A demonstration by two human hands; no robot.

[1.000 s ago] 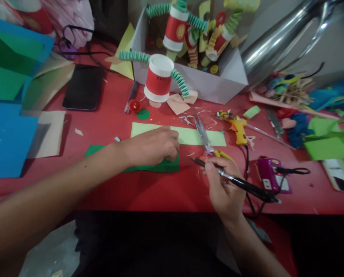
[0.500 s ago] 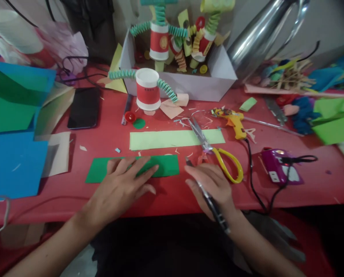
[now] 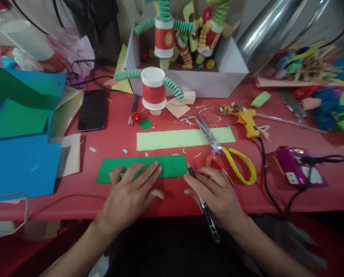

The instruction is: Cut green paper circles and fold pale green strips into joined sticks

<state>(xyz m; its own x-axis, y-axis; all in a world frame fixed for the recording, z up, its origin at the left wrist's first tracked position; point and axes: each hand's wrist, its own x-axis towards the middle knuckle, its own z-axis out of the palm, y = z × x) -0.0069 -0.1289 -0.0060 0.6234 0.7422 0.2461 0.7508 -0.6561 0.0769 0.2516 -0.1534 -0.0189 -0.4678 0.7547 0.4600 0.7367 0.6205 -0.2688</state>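
Note:
A dark green paper strip (image 3: 173, 166) lies flat near the table's front edge. My left hand (image 3: 133, 190) rests on it with the fingers stretched out. My right hand (image 3: 215, 192) is closed round a black and silver pen (image 3: 208, 217), whose tip points at the strip's right end. Whether the tip touches the paper, I cannot tell. Behind the green strip is a pale green paper strip (image 3: 166, 140), and yellow-handled scissors (image 3: 212, 142) lie with their blades across its right part. A paper cup with folded green paper arms (image 3: 154, 90) stands farther back.
At the back is a white box (image 3: 212, 82) of paper-cup figures. To the right lie a yellow glue gun (image 3: 248, 121) and a purple device (image 3: 299, 165) with a black cable. On the left are a phone (image 3: 92, 109) and blue sheets (image 3: 22, 165). A metal jug (image 3: 264, 34) leans at the back.
The view has shifted, so the table's things appear farther right. The pen's tip has come closer to the green strip's right end. My left hand stays on the strip.

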